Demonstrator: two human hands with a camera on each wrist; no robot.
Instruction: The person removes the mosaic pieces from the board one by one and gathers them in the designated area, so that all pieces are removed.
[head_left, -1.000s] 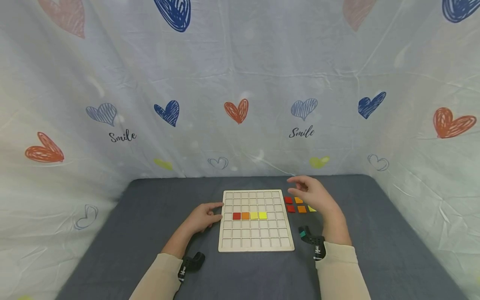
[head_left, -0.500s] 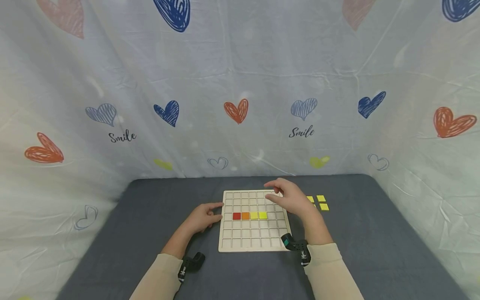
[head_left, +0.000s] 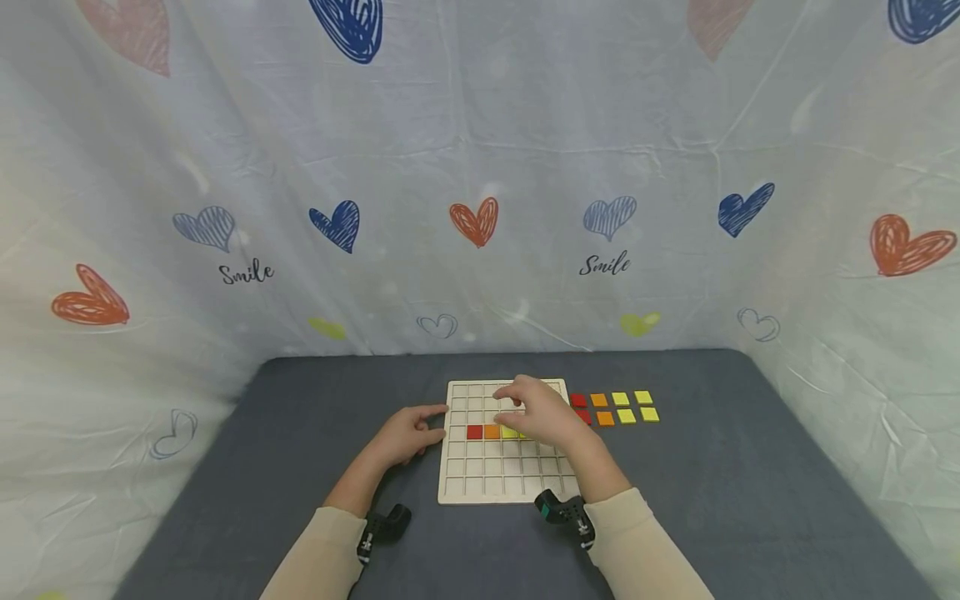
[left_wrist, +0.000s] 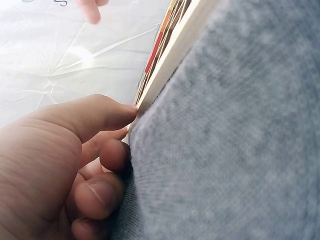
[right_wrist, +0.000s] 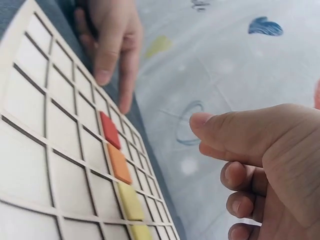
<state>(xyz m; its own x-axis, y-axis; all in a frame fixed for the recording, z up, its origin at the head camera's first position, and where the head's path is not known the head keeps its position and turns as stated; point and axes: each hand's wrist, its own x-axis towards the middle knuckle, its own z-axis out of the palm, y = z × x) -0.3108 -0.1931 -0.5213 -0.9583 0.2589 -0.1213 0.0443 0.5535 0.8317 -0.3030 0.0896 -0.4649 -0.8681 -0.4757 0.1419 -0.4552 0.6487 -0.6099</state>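
A pale wooden grid board (head_left: 457,490) lies on the table. One row of it holds a red tile (head_left: 474,432), an orange tile (head_left: 491,432) and yellow tiles (right_wrist: 131,201); my right hand partly covers the last ones in the head view. My left hand (head_left: 405,435) touches the board's left edge with thumb and index fingertips, its other fingers bent. Over the board hovers my right hand (head_left: 545,412), thumb and index finger apart, the remaining fingers curled. Nothing shows between them. In the right wrist view the right thumb (right_wrist: 240,131) stands away from the board.
To the right of the board lie two rows of loose tiles: red tiles (head_left: 577,400), orange tiles (head_left: 597,400) and yellow tiles (head_left: 626,416). A dark grey cloth (head_left: 720,467) covers the table. Behind it hangs a white curtain (head_left: 525,275) printed with hearts.
My right hand has moved left from beside the loose tiles to over the middle of the board, uncovering those tiles. My left hand has stayed at the board's left edge.
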